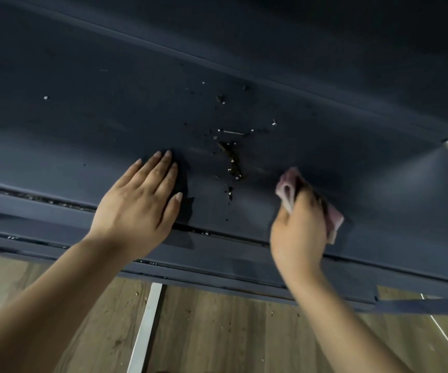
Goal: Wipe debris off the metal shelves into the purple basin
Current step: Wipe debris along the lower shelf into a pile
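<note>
Nearest, the wooden floor (pixel 217 332) lies below the metal shelf (pixel 82 125). On the shelf's front part the left hand (pixel 139 203) presses flat, fingers straight and together; the right hand (pixel 298 227) grips a pink cloth (pixel 289 191). Debris (pixel 231 160) lies between them, trailing deeper into the shelf.

Both bare arms reach up from the bottom edge toward 12 o'clock. Left hand (pixel 139 203) lies flat, palm down, fingers straight and together, thumb out toward 3 o'clock. Right hand (pixel 298 227) is curled tight (a bit blurry), wrist bent slightly.
</note>
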`<state>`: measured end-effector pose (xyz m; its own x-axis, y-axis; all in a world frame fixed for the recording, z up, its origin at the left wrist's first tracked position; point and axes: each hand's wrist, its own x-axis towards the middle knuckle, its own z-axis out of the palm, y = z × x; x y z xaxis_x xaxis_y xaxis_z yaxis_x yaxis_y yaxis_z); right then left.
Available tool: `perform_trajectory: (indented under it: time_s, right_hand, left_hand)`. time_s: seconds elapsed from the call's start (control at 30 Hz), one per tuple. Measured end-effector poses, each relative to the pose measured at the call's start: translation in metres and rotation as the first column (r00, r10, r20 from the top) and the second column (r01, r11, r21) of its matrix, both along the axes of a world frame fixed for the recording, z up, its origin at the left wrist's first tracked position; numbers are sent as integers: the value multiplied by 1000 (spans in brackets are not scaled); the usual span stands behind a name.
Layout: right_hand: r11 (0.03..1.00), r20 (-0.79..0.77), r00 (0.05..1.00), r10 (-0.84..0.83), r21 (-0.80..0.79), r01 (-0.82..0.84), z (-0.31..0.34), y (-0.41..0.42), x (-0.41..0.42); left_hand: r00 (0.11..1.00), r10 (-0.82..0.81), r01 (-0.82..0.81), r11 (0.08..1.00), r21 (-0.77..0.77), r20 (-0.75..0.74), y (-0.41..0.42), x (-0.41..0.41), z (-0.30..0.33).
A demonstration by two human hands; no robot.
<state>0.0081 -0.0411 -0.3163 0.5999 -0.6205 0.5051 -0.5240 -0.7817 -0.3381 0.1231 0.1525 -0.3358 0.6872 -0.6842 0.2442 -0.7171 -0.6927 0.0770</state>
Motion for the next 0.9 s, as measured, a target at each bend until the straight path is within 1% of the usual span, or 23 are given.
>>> perform_trajectory:
  time_s: [0.07, 0.1, 0.17, 0.23, 0.27, 0.33, 0.37, 0.4, 0.47, 0.5, 0.57, 0.63, 0.7, 0.73, 0.8, 0.9]
  right_hand:
    - [998, -13, 998, 57, -3, -57, -1, 23, 14]
    - [996, 16, 996, 90, 19, -90, 0, 36, 24]
    - [986, 84, 988, 130, 94, -138, 1, 58, 46]
    - [972, 71, 985, 155, 165, -165, 5, 72, 62]
    - [959, 34, 984, 177, 220, -180, 7, 74, 67]
    - [896, -21, 973, 229, 395, -203, 13, 68, 71]
    - [856, -11, 972, 237, 476, -203, 17, 60, 69]
    - [827, 27, 975, 222, 524, -203, 23, 51, 65]
    - [836, 113, 983, 146, 518, -184, 32, 26, 56]
    - [854, 114, 988, 103, 499, -147, 37, 10, 50]
    - [885, 38, 999, -1, 464, -17, 41, -28, 40]
    - [884, -96, 989, -114, 444, 145, 41, -62, 31]
    - [895, -212, 965, -153, 384, 226, 30, -74, 28]
    - [914, -240, 960, -141, 341, 219, 23, -74, 30]
    - [946, -233, 967, -100, 278, 165, 14, -62, 39]
    - [957, -207, 978, 19, 287, 42, 16, -27, 64]
  left_hand:
    - [1000, -11, 11, 1000, 3, 3, 0, 0, 1]
    - [1000, -14, 14, 1000, 4, 9, 1, 0, 1]
    - [999, -20, 20, 1000, -1, 25, 1, 1, 0]
    - [999, -23, 23, 1000, -5, 31, 1, 1, 0]
    - [999, -23, 24, 1000, -9, 33, 1, 1, 0]
    - [999, -24, 25, 1000, -18, 35, 0, 1, 0]
    - [999, -22, 23, 1000, -20, 37, 0, 1, 0]
    - [999, -19, 20, 1000, -20, 36, 0, 1, 0]
    - [999, -12, 13, 1000, -18, 35, 1, 1, 0]
    - [999, -8, 8, 1000, -14, 33, 1, 1, -1]
    - [999, 1, 0, 1000, -10, 35, 1, 1, -2]
    - [999, 1, -1, 1000, -9, 36, 1, 1, -2]
    - [999, 5, -4, 1000, -7, 36, 0, 1, -2]
    - [999, 7, -7, 1000, -6, 35, 0, 1, -2]
    - [999, 8, -9, 1000, 3, 32, 1, 1, -1]
    - [1000, 6, -6, 1000, 18, 19, 1, 1, 0]
